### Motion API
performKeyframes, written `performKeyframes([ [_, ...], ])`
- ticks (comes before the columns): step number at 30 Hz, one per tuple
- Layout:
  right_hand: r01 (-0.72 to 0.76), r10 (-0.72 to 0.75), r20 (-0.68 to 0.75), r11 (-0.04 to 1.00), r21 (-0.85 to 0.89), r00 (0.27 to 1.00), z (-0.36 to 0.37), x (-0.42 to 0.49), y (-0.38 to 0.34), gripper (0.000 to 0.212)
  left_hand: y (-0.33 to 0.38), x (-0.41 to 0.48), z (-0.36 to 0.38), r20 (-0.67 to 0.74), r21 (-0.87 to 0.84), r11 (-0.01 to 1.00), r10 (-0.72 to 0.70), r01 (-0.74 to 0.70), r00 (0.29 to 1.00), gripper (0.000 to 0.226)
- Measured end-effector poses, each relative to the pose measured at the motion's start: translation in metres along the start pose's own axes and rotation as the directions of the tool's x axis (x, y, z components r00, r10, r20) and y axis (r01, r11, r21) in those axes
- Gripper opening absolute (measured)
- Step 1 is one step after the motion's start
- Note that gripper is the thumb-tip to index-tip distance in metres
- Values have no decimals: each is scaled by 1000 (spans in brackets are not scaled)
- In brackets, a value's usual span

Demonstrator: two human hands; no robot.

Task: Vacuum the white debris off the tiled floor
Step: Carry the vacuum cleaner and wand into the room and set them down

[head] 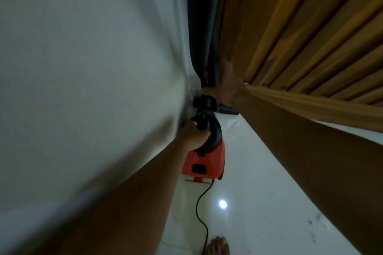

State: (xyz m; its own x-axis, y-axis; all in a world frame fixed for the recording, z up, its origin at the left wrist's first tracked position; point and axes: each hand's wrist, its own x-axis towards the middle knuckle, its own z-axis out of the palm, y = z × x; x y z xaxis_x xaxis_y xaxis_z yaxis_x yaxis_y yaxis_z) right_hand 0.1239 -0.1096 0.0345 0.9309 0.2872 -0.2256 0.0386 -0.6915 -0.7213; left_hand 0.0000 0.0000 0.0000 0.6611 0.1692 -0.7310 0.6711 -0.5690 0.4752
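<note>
One red handheld vacuum [204,161] is sitting low over the white tiled floor [269,192], tight against a pale wall [83,47] running along its left side. Two bare arms are reaching down towards it. The left hand [194,134] is gripping the vacuum's black loop handle [214,128] at the top of the red body, its fingers curled round the grip. The right hand [228,87] is stretching past the vacuum, just above and to its right, thumb raised, and is touching the single black ribbed hose [205,47] that is rising from the vacuum's front end. Blur is hiding whether those fingers are clamped on the hose or only lying against it. One black power cord [199,209] is trailing from the vacuum's rear across the tiles towards one bare foot [217,246] below it. A slatted wooden panel [310,27] is standing to the vacuum's upper right. A single bright light spot [222,204] is glinting on the floor just below the vacuum. White debris cannot be made out on the dim tiles.
</note>
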Motion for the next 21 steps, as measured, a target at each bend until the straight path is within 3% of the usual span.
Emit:
performKeyframes([
  [3, -28, 28, 18, 1000, 1, 999, 4, 28, -5, 122, 0, 26, 1, 14, 44, 999, 18, -19, 1000, 52],
  [7, -84, 85, -3, 990, 113, 996, 8, 49, -8, 109, 6, 44, 8, 139, -31, 998, -50, 55, 989, 48],
  [12, -74, 88, -66, 980, 182, 994, 12, 51, -4, 88, 0, 60, 29, 108, -179, 975, -116, 134, 987, 58],
  [16, 21, -20, -24, 999, 46, 1000, 4, 46, 0, 72, -8, 69, 35, 130, -282, 938, -171, 202, 977, 71],
  [21, 61, -61, 20, 998, 4, 998, -8, 39, -5, 67, -24, 65, 49, 56, -131, 984, -118, 125, 991, 61],
])
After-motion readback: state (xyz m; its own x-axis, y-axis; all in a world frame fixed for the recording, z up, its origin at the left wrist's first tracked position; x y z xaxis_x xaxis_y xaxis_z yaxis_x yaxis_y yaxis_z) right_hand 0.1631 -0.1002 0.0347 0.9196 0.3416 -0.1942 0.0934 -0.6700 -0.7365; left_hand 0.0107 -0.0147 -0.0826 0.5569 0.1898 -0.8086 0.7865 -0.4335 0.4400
